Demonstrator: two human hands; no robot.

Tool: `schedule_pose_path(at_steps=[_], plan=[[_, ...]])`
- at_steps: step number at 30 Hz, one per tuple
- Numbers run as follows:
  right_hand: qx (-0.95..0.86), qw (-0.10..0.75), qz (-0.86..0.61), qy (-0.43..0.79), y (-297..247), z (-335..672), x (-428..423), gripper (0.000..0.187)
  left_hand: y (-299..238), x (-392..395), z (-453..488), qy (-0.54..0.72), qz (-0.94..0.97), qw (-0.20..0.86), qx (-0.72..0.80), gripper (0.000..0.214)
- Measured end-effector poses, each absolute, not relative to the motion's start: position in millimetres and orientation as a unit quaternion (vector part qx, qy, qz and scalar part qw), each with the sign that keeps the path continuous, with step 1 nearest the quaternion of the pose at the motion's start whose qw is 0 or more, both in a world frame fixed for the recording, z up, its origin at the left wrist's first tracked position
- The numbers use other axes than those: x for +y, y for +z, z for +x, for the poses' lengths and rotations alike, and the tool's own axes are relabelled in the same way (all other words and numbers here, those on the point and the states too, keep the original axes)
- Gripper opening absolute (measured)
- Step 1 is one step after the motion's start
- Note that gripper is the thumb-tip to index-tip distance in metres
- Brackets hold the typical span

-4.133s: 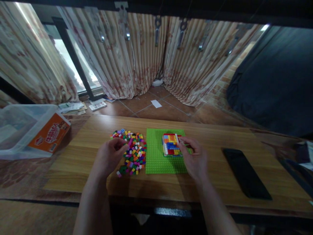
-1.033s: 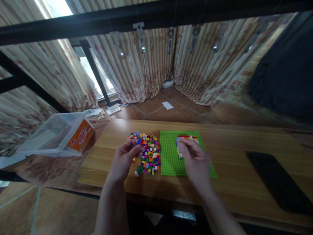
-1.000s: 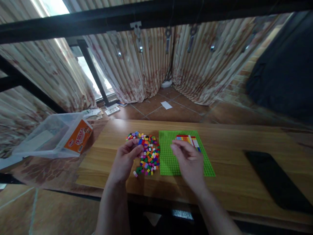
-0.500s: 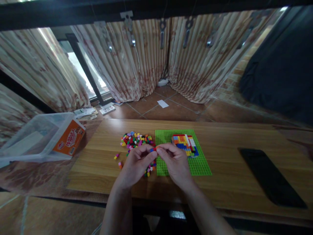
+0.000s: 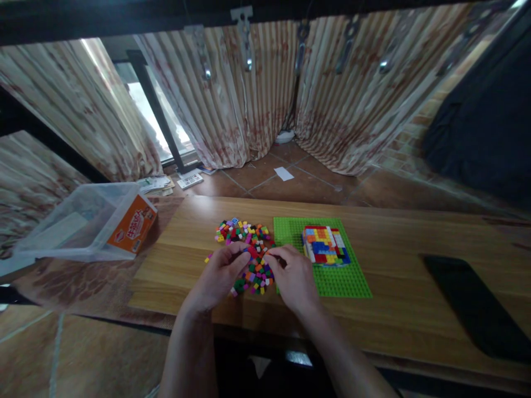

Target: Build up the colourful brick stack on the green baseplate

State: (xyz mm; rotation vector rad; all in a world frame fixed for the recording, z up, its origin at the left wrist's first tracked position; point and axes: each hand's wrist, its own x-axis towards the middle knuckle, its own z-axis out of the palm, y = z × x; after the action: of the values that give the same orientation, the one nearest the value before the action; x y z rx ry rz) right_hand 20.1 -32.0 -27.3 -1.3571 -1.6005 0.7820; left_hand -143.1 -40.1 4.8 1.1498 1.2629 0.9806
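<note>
A heap of small coloured bricks (image 5: 244,235) lies on the wooden table (image 5: 398,237), left of a green baseplate (image 5: 336,279). A low multicoloured block of joined bricks (image 5: 326,245) stands on the plate's far right part. My left hand (image 5: 219,276) rests at the heap's near edge with fingers curled and tips pinched on a small brick. My right hand (image 5: 292,276) lies beside it over the plate's left edge. Its fingers are bent, with the tips among the bricks, and what they hold is hidden.
A clear plastic box with an orange label (image 5: 87,221) lies tipped at the table's left end. A black phone (image 5: 477,309) lies flat at the right. Beyond the table are a tiled floor, curtains (image 5: 249,94) and a dark cloth at the far right.
My right hand left the built block and came to meet my left hand. Both hands pinched a small brick together, then dropped onto the near side of the heap.
</note>
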Motion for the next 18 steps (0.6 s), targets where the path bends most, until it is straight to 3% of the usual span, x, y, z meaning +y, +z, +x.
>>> schedule_pose_path(at_steps=[6,13,18], plan=[[-0.707,0.359,-0.549,0.265,-29,19,-34,0.017,0,-38,-144,0.41,0.5,0.553,0.526,0.023],[-0.573,0.498,-0.492,0.426,-21,20,-33,0.022,4,-38,-139,0.378,0.522,0.57,0.509,0.032],[-0.491,0.534,-0.455,0.516,-18,17,-32,0.016,10,-38,-131,0.37,0.562,0.557,0.487,0.034]])
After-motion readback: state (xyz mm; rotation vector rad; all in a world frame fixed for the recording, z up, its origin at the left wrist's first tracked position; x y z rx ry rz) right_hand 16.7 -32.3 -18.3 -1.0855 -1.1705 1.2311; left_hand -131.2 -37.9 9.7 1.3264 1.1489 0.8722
